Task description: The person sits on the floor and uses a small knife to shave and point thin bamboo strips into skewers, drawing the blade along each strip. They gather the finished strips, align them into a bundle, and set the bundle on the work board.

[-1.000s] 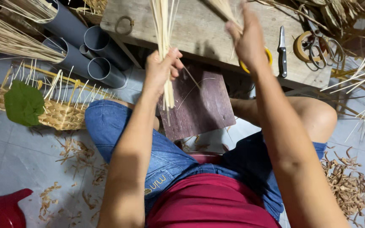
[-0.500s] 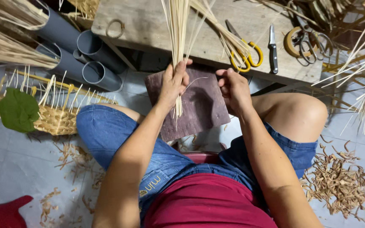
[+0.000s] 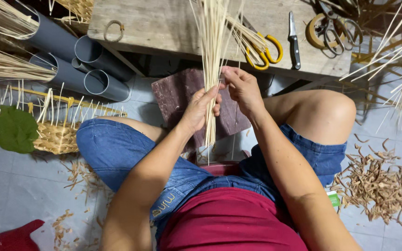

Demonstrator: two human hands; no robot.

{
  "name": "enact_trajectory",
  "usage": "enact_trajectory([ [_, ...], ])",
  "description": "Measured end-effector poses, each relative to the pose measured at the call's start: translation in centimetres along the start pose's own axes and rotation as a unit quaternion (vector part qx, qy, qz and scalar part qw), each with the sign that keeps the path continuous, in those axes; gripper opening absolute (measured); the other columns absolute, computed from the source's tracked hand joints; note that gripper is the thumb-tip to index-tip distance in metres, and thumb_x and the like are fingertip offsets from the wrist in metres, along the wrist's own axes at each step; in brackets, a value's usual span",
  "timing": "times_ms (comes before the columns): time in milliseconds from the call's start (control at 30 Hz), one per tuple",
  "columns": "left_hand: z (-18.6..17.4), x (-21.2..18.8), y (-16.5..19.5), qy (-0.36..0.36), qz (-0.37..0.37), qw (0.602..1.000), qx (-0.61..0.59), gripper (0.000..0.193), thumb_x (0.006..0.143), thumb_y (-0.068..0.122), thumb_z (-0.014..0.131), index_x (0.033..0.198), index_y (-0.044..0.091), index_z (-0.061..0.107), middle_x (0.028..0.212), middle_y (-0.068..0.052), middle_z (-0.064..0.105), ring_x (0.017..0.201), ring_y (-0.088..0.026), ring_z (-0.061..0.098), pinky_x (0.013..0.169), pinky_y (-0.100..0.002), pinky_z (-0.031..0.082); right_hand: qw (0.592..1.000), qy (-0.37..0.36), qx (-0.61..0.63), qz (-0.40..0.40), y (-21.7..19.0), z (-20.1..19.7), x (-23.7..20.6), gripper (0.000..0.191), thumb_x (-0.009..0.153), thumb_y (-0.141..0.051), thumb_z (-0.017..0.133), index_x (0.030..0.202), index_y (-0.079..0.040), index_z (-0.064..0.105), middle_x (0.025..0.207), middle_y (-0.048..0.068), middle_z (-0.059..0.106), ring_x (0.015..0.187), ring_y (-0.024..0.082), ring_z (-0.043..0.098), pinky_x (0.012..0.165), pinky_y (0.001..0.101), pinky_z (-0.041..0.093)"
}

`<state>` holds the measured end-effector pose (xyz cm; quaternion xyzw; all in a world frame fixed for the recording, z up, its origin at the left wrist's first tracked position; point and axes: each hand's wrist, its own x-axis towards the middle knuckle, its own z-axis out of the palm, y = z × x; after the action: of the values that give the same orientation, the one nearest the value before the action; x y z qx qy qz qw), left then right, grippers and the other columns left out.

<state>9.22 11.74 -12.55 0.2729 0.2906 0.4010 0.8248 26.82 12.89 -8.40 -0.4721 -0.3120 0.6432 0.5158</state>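
A bundle of thin pale reed sticks [image 3: 213, 51] stands upright between my knees. My left hand [image 3: 200, 109] is closed around the bundle near its lower end. My right hand [image 3: 241, 87] touches the same bundle from the right, fingertips pinched on it just above my left hand. Behind the sticks a dark purple-brown board [image 3: 177, 93] leans under the wooden bench [image 3: 164, 23]. I sit in blue denim shorts and a red shirt.
Yellow-handled scissors [image 3: 266, 49], a knife [image 3: 294, 42] and a tape roll [image 3: 317, 29] lie on the bench. Grey plastic pipes [image 3: 94, 79] holding reeds lie at left, above an unfinished woven basket [image 3: 52, 135] with a green leaf [image 3: 15, 129]. Shavings [image 3: 373, 183] litter the floor at right.
My right hand came down from the bench to the bundle and now pinches it beside my left hand. The view has shifted slightly downward.
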Motion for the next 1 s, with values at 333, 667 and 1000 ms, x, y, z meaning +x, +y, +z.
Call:
enact_trajectory([
  [333,0.1,0.5,-0.5,0.018,-0.032,0.998,-0.048,0.038,0.102,0.033,0.06,0.128,0.005,0.062,0.104,-0.01,0.071,0.084,-0.02,0.073,0.076,-0.037,0.063,0.999,0.023,-0.027,0.01,0.4,-1.0,0.8,0.013,0.1,-0.023,0.069,0.095,-0.01,0.068,0.082,-0.004,0.066,0.053,0.001,0.042,0.044,0.0188,0.027],
  [667,1.1,0.8,-0.4,0.072,-0.019,0.997,0.012,0.032,0.099,0.03,0.066,0.121,0.008,0.057,0.106,-0.008,0.071,0.08,-0.02,0.072,0.069,-0.035,0.062,0.998,0.041,-0.024,0.028,0.0,-0.3,0.6,0.019,0.109,-0.024,0.053,0.1,-0.01,0.062,0.084,0.003,0.071,0.072,0.012,0.068,0.063,0.0267,0.056],
  [1000,1.1,1.0,-0.6,0.095,-0.025,0.995,-0.006,0.026,0.098,0.018,0.067,0.117,0.005,0.057,0.098,-0.012,0.071,0.081,-0.02,0.073,0.072,-0.035,0.063,0.996,0.059,0.029,0.062,0.8,0.0,0.4,0.024,0.11,-0.024,0.052,0.116,-0.005,0.065,0.077,0.001,0.061,0.06,0.012,0.056,0.054,0.029,0.05],
])
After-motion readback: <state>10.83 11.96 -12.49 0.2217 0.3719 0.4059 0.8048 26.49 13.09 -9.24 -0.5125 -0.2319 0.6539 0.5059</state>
